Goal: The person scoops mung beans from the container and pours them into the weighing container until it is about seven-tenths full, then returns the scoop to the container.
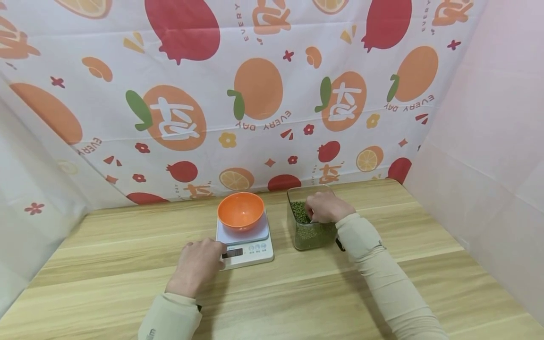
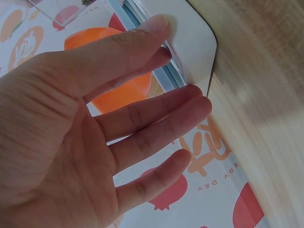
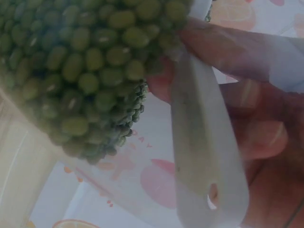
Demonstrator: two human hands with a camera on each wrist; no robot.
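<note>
An orange bowl (image 1: 241, 211) sits on a white kitchen scale (image 1: 259, 257). My left hand (image 1: 199, 265) is at the scale's front left corner; in the left wrist view its thumb and forefinger touch the scale's edge, the other fingers extended loosely. To the right of the scale stands a clear container (image 1: 310, 244) partly filled with green mung beans (image 1: 300, 212). My right hand (image 1: 327, 207) reaches into its top and grips the flat white handle of a spoon (image 3: 204, 142), which has a hole near its end. The spoon's head is hidden.
The wooden table (image 1: 289, 302) ends at a fruit-printed curtain (image 1: 259, 146) close behind the bowl and container. A pale sheet (image 1: 488, 156) hangs along the right side, and another cloth (image 1: 34, 189) along the left.
</note>
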